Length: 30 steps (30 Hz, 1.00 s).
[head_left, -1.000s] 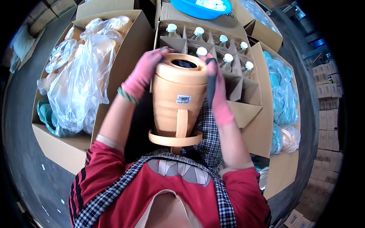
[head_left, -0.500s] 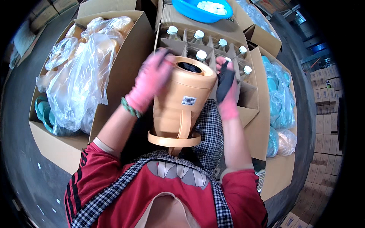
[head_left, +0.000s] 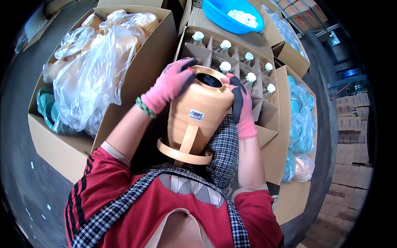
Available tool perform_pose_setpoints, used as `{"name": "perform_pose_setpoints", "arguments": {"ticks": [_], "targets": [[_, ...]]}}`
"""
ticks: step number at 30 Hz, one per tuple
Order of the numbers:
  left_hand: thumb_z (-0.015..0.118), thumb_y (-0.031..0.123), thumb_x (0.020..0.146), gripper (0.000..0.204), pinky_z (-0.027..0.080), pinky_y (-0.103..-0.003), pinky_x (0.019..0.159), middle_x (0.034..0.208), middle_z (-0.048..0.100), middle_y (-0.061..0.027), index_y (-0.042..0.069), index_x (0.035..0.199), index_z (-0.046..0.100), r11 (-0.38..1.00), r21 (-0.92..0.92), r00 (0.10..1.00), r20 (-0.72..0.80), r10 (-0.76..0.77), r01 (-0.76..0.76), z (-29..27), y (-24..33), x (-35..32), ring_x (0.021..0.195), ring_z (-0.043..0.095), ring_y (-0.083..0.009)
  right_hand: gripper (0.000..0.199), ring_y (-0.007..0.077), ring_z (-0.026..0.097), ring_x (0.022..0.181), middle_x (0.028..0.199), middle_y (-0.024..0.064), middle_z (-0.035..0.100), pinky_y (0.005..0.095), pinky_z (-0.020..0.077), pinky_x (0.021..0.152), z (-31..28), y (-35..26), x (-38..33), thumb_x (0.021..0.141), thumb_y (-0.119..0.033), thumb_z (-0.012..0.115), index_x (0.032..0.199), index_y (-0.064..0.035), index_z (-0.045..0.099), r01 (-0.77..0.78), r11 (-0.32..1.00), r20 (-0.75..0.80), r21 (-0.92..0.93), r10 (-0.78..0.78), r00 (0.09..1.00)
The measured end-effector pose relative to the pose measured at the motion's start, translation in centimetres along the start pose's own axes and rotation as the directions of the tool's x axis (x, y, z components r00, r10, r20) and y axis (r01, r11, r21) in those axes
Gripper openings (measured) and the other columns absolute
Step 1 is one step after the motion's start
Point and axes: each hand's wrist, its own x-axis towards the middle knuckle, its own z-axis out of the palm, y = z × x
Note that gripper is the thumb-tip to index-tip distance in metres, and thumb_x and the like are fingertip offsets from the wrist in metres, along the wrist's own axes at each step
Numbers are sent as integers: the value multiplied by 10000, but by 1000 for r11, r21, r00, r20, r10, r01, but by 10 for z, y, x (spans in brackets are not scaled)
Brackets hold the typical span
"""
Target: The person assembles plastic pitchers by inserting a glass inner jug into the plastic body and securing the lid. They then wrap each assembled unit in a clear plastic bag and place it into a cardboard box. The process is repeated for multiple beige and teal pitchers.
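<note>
A peach-coloured plastic jug (head_left: 194,103) stands in front of my body, tilted, its round dark opening (head_left: 209,80) facing up. A label sits on its side, above a strap-like handle (head_left: 189,138); a wide ring (head_left: 182,156) loops round its lower end. My left hand (head_left: 171,82), in a pink glove with dark fingers, curls over the upper left rim. From the other side, my gloved right hand (head_left: 242,101) presses against the upper right, fingers by the rim. Beyond the jug is a divided carton (head_left: 271,120) holding several clear bottles (head_left: 224,68) with white tops.
At left, an open carton (head_left: 136,70) holds peach parts in clear plastic bags and teal parts. A blue basin (head_left: 211,16) with white pieces sits behind the bottles. Another carton (head_left: 281,124) at right holds bagged teal parts (head_left: 304,120). Stacked boxes (head_left: 351,153) stand farther right.
My right hand has closed in on the jug's side, and my left hand has settled on its rim. The jug has turned slightly, shifting its label and handle left.
</note>
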Motion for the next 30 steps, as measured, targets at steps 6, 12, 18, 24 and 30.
{"name": "perform_pose_setpoints", "arguments": {"ticks": [6, 12, 18, 24, 30], "targets": [[532, 355, 814, 542, 417, -335, 887, 1116, 523, -166, -40, 1171, 430, 352, -778, 841, 539, -51, 520, -7, -46, 12, 1000, 533, -232, 272, 252, 447, 1070, 1099, 140, 510, 325, 329, 923, 10, -42, -26, 780, -70, 499, 1041, 1, 525, 126, 924, 44, -361, -118, 992], [520, 418, 808, 553, 432, -314, 859, 1090, 540, -123, -5, 1156, 450, 476, -765, 881, 470, -47, 433, 19, -41, -12, 974, 540, -191, 187, 271, 517, 855, 943, 92, 552, 354, 422, 756, 15, -117, -1, 660, -71, 593, 828, -39, 518, 837, 238, 869, -493, 105, 483], [475, 450, 823, 560, 396, -302, 891, 1123, 515, -119, 3, 1160, 446, 548, -768, 904, 425, 51, 331, 14, -37, -20, 1007, 512, -163, 176, 289, 556, 706, 750, 112, 554, 362, 452, 633, 47, -120, 13, 759, -218, 537, 770, -43, 543, 772, 176, 767, -611, 372, 522], [457, 393, 847, 461, 424, -305, 846, 994, 579, -107, 7, 1097, 488, 645, -703, 951, 273, -142, 298, 1, -35, -26, 902, 562, -164, 317, 338, 566, 730, 730, 210, 574, 392, 440, 663, 85, -114, 33, 776, -280, 526, 747, 32, 569, 237, 242, 336, -941, 586, 737], [650, 301, 653, 490, 337, -453, 873, 1097, 416, -228, 34, 1030, 486, 683, 719, 713, -412, 568, -128, -57, 16, -56, 1006, 415, -406, 294, 148, 507, 631, 668, 97, 543, 279, 405, 623, 58, -84, 12, 769, -269, 585, 807, 20, 550, -153, 629, 100, -762, 348, 932]]}}
